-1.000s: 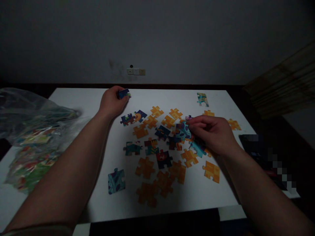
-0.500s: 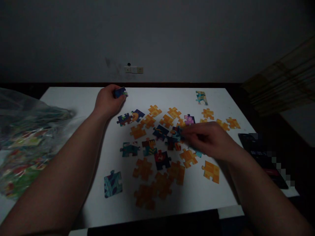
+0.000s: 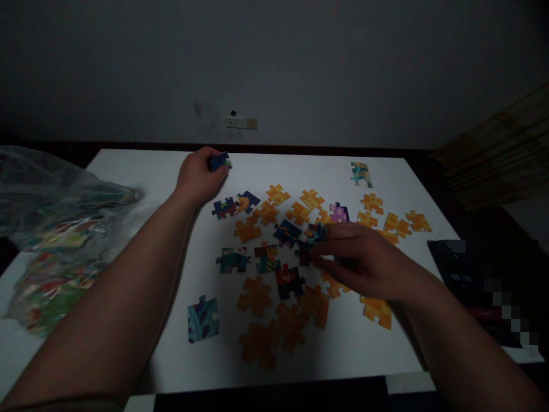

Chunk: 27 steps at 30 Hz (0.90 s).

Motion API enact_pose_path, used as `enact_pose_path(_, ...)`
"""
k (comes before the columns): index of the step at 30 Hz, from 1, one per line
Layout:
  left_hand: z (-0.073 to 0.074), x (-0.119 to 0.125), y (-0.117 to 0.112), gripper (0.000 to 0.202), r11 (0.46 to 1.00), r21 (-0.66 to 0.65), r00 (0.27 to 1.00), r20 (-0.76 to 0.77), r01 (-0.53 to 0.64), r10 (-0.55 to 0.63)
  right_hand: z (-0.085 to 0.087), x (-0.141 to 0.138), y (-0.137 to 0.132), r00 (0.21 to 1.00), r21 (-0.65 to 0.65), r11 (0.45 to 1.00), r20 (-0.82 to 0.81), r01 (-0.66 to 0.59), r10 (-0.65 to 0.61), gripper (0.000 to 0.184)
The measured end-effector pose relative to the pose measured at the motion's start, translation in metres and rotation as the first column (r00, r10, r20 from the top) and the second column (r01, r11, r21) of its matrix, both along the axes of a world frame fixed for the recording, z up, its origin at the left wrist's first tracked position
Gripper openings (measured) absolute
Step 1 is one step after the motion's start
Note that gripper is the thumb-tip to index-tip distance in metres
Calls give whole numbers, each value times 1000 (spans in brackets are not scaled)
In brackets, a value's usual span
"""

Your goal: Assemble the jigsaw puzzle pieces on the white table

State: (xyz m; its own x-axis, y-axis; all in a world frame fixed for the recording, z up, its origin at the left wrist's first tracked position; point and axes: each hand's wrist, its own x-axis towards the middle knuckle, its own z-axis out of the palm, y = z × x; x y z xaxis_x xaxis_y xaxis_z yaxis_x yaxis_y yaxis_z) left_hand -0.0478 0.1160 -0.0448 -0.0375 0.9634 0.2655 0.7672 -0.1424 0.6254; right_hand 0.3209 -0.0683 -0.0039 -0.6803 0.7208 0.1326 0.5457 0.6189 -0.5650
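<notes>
My left hand [image 3: 201, 174] rests at the far left of the table, its fingers closed on a dark blue puzzle piece [image 3: 220, 162]. Over the middle of the loose pieces, my right hand [image 3: 358, 254] has its thumb and fingertips pinched at a dark puzzle piece [image 3: 304, 253], partly covered by those fingers. Just above it lies a blue patterned piece [image 3: 316, 232]. A navy piece [image 3: 287, 233] is to the left, and a red and dark piece [image 3: 290, 281] sits below. The purple piece [image 3: 339, 213] lies beyond my right hand.
Several orange pieces [image 3: 255, 296] are scattered across the white table [image 3: 171, 355]. A teal piece [image 3: 203, 319] lies near left, another piece [image 3: 361, 174] far right. Clear plastic bags [image 3: 64, 229] fill the left side. A dark flat object [image 3: 463, 286] lies at the right edge.
My right hand has moved slightly left and nearer, from the blue patterned piece to the dark piece beside it. My left hand keeps its piece. The whole view has shifted a little.
</notes>
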Motion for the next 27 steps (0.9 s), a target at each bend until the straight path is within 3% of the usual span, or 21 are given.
enact_pose_path(10, -2, 2, 1, 28, 1000, -5, 1000, 7, 6, -6, 8, -25, -14, 987, -36, 989, 59, -146, 148, 31)
enact_pose_path(22, -5, 2, 2, 26, 1000, 7, 1000, -3, 9, -9, 9, -40, -25, 975, -46, 976, 62, -211, 214, 16)
enact_pose_path(27, -1, 4, -2, 23, 1000, -8, 1000, 12, 22, -22, 16, -61, -48, 950, 69, 955, 147, -289, 277, 15)
